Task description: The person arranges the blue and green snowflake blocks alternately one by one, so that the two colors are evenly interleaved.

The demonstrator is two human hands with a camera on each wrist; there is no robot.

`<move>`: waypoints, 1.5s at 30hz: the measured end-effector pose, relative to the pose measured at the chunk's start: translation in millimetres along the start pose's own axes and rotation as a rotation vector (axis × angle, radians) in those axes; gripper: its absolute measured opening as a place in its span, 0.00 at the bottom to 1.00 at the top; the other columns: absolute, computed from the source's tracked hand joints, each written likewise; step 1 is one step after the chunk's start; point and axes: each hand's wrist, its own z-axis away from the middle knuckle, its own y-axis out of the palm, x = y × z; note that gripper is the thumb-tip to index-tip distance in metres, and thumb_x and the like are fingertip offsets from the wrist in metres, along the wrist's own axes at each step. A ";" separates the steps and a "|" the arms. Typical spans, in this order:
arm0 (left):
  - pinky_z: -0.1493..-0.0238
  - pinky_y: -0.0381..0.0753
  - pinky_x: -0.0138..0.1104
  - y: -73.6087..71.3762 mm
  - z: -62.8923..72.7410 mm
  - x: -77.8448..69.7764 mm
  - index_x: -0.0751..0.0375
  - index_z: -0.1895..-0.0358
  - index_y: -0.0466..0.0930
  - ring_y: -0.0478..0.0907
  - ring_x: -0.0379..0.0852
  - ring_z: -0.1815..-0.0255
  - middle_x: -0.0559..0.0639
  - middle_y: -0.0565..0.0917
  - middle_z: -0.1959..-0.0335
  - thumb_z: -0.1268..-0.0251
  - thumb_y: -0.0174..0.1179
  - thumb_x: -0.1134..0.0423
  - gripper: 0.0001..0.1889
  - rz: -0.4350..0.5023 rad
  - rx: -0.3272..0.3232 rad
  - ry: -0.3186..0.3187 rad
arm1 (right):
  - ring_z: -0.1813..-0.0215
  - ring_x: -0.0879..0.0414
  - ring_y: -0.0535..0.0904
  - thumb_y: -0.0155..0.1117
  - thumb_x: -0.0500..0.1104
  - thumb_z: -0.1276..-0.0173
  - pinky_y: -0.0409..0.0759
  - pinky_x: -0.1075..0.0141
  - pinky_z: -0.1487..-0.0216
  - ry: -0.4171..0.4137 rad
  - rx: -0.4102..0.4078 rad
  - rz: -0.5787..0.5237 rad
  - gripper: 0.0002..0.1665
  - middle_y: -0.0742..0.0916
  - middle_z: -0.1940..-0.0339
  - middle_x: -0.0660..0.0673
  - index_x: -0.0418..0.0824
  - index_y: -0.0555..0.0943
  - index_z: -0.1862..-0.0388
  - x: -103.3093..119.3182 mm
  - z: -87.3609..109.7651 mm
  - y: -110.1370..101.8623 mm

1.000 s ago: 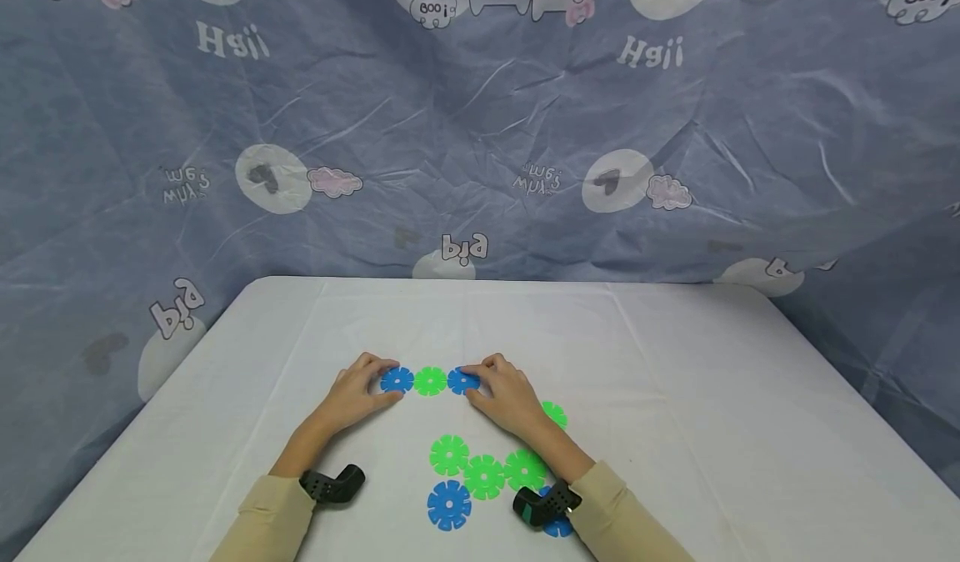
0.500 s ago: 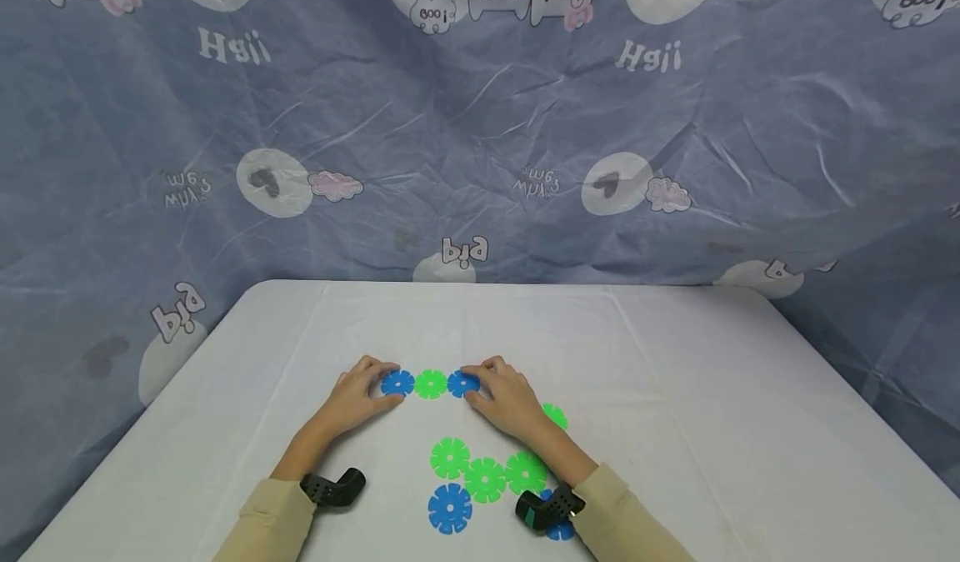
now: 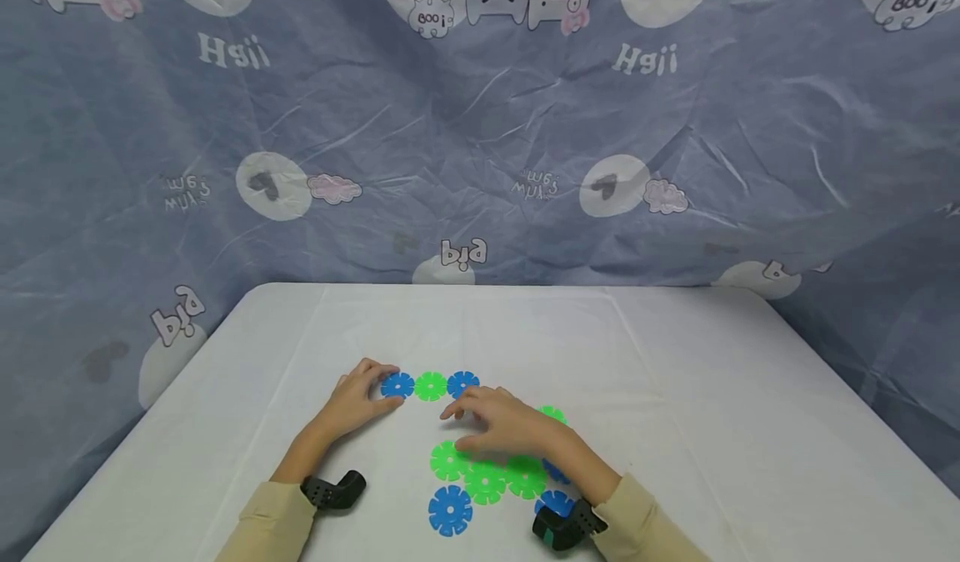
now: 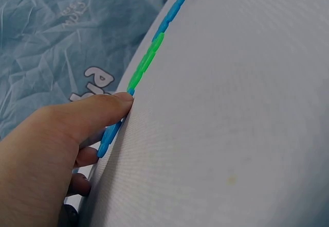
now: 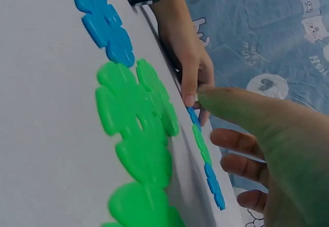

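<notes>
Right hand (image 3: 504,422) now off one blue disc (image 3: 466,381), near the green discs (image 3: 487,487).

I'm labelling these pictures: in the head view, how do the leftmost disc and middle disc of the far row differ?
Colour: the leftmost disc is blue, the middle disc green.
Contact: the person's left grip holds the leftmost disc, while nothing grips the middle disc.
Place: the leftmost disc has a neighbouring disc on one side, the middle disc on both.
Both are round with notched rims.
</notes>
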 end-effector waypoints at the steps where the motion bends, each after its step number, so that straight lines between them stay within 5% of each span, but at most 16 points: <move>1: 0.57 0.61 0.36 0.3 -0.2 0.1 0.55 0.46 0.76 0.72 0.47 0.53 0.50 0.75 0.54 0.49 0.63 0.46 0.27 0.002 0.001 -0.002 | 0.55 0.64 0.70 0.61 0.56 0.41 0.65 0.68 0.54 -0.008 0.028 -0.005 0.22 0.79 0.55 0.56 0.55 0.76 0.47 0.7 0.0 1.0; 13: 0.56 0.62 0.37 0.2 -0.6 0.2 0.55 0.46 0.75 0.71 0.47 0.52 0.50 0.74 0.54 0.49 0.63 0.46 0.27 -0.005 0.009 -0.008 | 0.64 0.66 0.64 0.66 0.56 0.46 0.64 0.74 0.64 -0.023 0.172 -0.219 0.25 0.72 0.59 0.59 0.59 0.75 0.48 -9.9 -2.2 14.8; 32: 0.59 0.60 0.36 -0.5 0.4 -1.9 0.55 0.46 0.76 0.71 0.46 0.54 0.50 0.74 0.55 0.49 0.63 0.47 0.27 0.009 0.006 -0.004 | 0.60 0.66 0.63 0.67 0.54 0.45 0.61 0.71 0.58 -0.031 0.162 -0.208 0.23 0.73 0.56 0.60 0.61 0.72 0.50 -13.9 -4.7 20.6; 45: 0.59 0.61 0.36 -0.8 -0.2 -2.7 0.55 0.46 0.75 0.70 0.46 0.55 0.50 0.74 0.54 0.49 0.63 0.46 0.27 -0.001 0.011 -0.016 | 0.77 0.66 0.61 0.63 0.43 0.40 0.62 0.75 0.70 -0.095 0.187 -0.408 0.19 0.67 0.82 0.55 0.50 0.69 0.52 -9.6 -4.8 11.7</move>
